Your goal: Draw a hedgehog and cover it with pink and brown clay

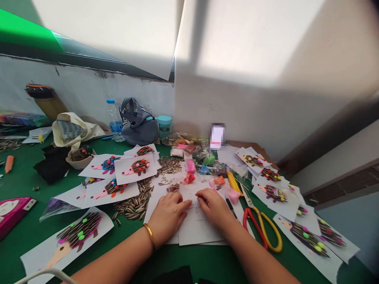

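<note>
My left hand (169, 213), with a gold bangle at its wrist, rests at the left of a white sheet (201, 232), its fingers pointing inward at a small pink bit on the paper. On the sheet's right side, my right hand (213, 206) has its thumb and index finger together; what lies between them is too small to make out. Faint pencil lines show on the paper between both hands. Just beyond are brown clay (173, 187), red clay (189, 178) and orange clay (219, 180). A black pen (231, 208) lies right of my right hand.
Sunflower seeds (137, 201) are heaped on the left, near hedgehog pictures (136, 169). Red-and-yellow scissors (260, 221) and a yellow cutter (233, 182) lie right, beside more hedgehog pictures (308, 240). Behind stand a bottle (114, 122), grey bag (140, 128), cup (164, 127) and phone (217, 136).
</note>
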Demonstrator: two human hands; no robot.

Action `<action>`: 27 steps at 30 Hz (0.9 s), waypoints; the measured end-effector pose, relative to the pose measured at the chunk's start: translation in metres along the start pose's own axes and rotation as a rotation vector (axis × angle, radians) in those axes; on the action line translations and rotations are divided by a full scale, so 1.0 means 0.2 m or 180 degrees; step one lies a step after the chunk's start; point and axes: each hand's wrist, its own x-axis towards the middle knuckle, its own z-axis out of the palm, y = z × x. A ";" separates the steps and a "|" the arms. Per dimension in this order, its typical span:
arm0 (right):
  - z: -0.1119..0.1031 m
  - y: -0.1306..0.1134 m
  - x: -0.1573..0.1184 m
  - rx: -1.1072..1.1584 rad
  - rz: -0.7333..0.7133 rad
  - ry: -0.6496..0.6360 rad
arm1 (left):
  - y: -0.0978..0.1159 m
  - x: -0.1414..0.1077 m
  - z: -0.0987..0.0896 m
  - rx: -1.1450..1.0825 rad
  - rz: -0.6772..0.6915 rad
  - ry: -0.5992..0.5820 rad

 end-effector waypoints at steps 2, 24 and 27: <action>-0.01 0.00 0.00 0.0055 0.0031 -0.0031 | 0.00 0.00 0.00 0.0017 0.0009 -0.0004; -0.02 -0.15 -0.04 0.1411 0.0121 -0.0578 | -0.02 0.01 -0.03 -0.1014 0.0420 0.1049; -0.05 -0.11 -0.03 0.1275 0.0194 -0.0296 | -0.08 0.04 -0.04 -0.1007 0.0081 0.1332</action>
